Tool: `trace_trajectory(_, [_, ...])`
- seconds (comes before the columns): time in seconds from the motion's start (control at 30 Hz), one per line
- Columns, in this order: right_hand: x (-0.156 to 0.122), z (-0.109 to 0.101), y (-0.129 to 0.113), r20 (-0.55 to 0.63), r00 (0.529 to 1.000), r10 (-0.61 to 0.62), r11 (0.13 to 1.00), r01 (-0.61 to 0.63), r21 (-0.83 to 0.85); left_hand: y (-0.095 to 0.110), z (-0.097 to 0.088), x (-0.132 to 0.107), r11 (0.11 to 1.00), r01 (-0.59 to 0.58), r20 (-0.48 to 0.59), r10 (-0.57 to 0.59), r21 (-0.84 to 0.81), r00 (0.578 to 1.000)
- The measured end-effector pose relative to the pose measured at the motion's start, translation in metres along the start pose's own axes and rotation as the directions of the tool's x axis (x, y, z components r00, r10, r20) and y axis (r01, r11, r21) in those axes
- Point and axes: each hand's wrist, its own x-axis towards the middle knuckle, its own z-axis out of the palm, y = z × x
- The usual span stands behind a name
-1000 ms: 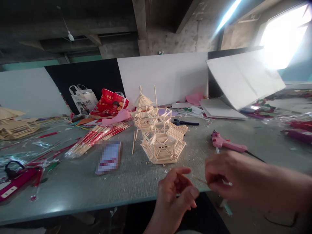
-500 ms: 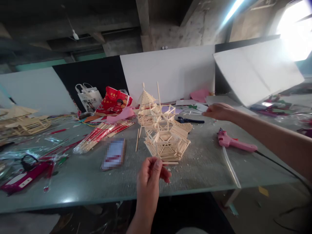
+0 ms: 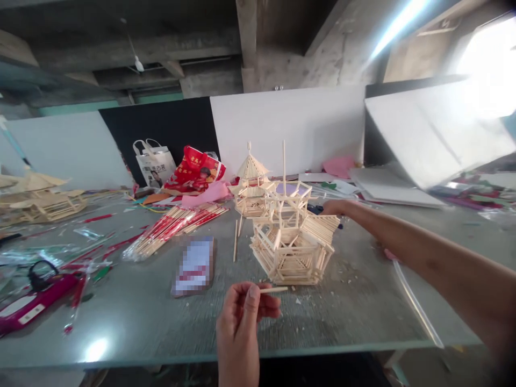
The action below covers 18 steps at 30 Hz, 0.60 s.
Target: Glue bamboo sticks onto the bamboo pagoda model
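My left hand, in the lower middle, is closed, pinching a short thin wooden stick between thumb and fingers. The stick points right, just in front of a stick-built pavilion model with open frame sides and a slatted panel on its right. My right hand reaches past the model's right side, closed around dark pliers. Its fingertips are partly hidden. Behind the model stands a finished-looking stick tower with a pointed roof.
A pink glue gun is mostly hidden under my right forearm, its clear glue stick trailing forward. Bundled sticks, a blurred flat rectangle and a magenta power strip lie left. A red bag stands behind.
My right hand has moved left and down onto the pliers. My left hand has come slightly nearer, drawing the stick away from the model's base. The view has shifted a little.
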Motion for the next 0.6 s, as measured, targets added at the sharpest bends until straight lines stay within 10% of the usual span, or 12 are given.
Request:
trace_trajectory(0.37, [-0.024,-0.028,0.021,-0.185,0.968,0.167,0.984,-0.152,0.094,0.001,0.008,0.001,0.995,-0.041,-0.107,0.032,-0.091,0.994])
trace_trajectory(0.5, [-0.087,-0.053,0.047,-0.168,0.968,0.184,0.953,-0.134,0.273,0.009,0.008,-0.002,0.992,-0.082,-0.088,0.074,-0.093,0.993])
trace_trajectory(0.6, [-0.159,-0.030,0.046,-0.180,0.972,0.150,0.921,-0.072,0.382,0.014,0.012,-0.005,0.989,-0.101,-0.069,0.094,-0.104,0.993])
